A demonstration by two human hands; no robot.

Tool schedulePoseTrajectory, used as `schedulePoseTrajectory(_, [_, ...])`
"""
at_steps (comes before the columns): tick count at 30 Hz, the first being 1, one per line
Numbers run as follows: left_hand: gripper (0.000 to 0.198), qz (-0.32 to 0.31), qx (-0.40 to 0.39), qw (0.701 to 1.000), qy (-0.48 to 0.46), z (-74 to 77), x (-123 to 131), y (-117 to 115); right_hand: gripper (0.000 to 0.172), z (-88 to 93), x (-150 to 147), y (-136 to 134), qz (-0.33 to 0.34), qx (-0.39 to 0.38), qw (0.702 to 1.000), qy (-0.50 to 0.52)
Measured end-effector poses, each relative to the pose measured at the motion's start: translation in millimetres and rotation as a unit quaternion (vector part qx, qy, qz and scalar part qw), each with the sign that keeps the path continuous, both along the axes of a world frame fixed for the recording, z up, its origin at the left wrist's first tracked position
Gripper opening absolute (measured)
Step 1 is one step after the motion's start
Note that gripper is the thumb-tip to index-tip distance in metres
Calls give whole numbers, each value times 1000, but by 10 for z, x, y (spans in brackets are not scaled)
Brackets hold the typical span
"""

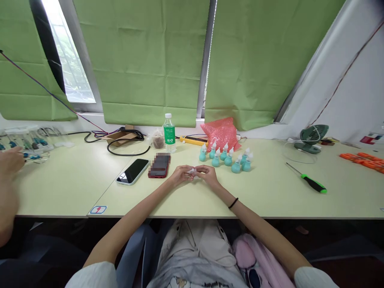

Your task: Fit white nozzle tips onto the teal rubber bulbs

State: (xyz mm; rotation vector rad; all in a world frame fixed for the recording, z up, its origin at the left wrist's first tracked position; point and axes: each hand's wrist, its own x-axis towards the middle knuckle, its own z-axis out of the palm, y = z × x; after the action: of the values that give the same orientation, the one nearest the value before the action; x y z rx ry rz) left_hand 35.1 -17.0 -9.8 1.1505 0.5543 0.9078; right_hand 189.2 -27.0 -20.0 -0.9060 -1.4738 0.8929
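Observation:
My left hand (180,176) and my right hand (209,175) meet above the table (168,200). Between their fingertips is a small translucent whitish piece (192,171), pinched from both sides. It is partly hidden by the fingers, and its exact kind does not show. Just right of my right hand stand several teal squeeze bulbs with pointed translucent tips, such as the front bulb (235,167), grouped upright on the tabletop. To the left of my left hand lie a red-cased phone (159,166) and a light-cased phone (132,172).
Behind the phones stand a water bottle (169,135) and an open cardboard box (121,138) with black cable. Pink bubble wrap (221,131) lies behind the bulbs. A screwdriver (312,183), a green fan (313,138) and orange parts (363,160) occupy the right. Another person's hand (12,160) reaches in at left.

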Motion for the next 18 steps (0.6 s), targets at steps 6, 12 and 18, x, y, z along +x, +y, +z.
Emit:
schedulePoseTrajectory(6, [18,11,-2,1000,5,-20,-2,32,25,-12,-36,-48,-9,-1,1000,-3])
schedulePoseTrajectory(12, [20,16,-3,1000,15,-38,13,43,24,-11,-43,-59,-14,1,1000,-4])
schedulePoseTrajectory(18, [22,34,1,999,27,2,25,-13,23,8,-73,-99,-28,19,999,-26])
